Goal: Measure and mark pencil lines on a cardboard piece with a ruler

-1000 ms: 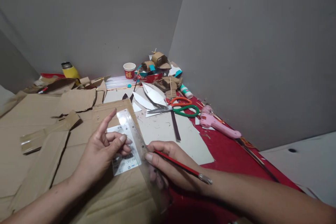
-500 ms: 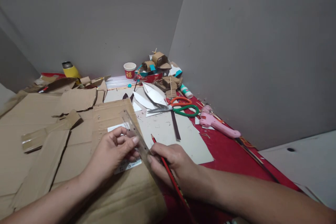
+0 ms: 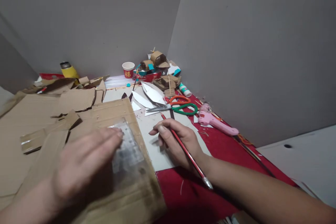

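Note:
My left hand (image 3: 84,162) is blurred, fingers spread flat over a clear plastic ruler (image 3: 128,147). The ruler lies on a brown cardboard sheet (image 3: 105,112) with a white label under it. My right hand (image 3: 175,141) holds a red pencil (image 3: 187,152), its point aimed away from me toward the scissors. That hand rests on a grey card sheet (image 3: 157,129) just right of the cardboard's edge, apart from the ruler.
Orange and green scissors (image 3: 181,106) and white leaf-shaped cutouts (image 3: 152,94) lie beyond my right hand. A pink glue gun (image 3: 214,122) rests on the red tabletop (image 3: 223,150). A paper cup (image 3: 128,70), small cardboard models (image 3: 157,66), a yellow flask (image 3: 68,71) and torn cardboard (image 3: 76,99) sit farther back.
The ruler went from tilted up between both hands to lying flat under my left hand. My right hand let go of it and moved away to the right with the pencil.

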Demonstrator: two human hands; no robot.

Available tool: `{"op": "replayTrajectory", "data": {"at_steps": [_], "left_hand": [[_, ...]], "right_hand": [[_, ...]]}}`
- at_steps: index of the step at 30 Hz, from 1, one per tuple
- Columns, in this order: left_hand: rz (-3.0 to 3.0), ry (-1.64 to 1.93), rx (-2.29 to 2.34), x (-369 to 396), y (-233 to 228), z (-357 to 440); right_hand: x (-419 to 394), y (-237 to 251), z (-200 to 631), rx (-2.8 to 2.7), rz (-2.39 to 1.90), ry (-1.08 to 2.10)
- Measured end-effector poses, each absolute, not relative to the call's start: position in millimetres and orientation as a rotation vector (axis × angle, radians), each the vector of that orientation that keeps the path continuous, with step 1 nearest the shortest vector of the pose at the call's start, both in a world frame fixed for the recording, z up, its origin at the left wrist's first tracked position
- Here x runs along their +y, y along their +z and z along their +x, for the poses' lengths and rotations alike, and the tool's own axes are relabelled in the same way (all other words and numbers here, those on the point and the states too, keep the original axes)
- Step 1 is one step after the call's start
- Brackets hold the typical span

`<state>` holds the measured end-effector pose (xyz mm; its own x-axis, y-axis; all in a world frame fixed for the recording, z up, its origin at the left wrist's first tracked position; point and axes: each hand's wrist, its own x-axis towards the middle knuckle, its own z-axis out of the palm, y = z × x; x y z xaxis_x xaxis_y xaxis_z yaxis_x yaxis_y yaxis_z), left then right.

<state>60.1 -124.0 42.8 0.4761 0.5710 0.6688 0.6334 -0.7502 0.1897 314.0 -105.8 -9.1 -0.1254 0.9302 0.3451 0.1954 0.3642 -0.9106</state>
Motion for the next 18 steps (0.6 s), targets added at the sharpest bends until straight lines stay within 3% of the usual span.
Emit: {"op": "replayTrajectory", "data": {"at_steps": [3,6,12,18], "left_hand": [[-2.638,-0.639,-0.520,-119.0,18.0,52.4],[-2.553,-0.439,-0.311,-108.4,5.5,51.2],[-2.857,-0.297,-0.358,-98.7,8.5,50.3],[-3.111,-0.401,-0.631,-105.9,-2.1,48.3]], "right_hand": [[-100.3,-13.8,312.9,-1.579,-1.041,0.909],[-98.1,-15.7,311.2,-1.624,-1.041,0.936],[-99.4,-12.3,310.9,-1.706,-1.072,0.909],[-98.5,-13.4,311.2,-1.742,-1.114,0.876]]}}
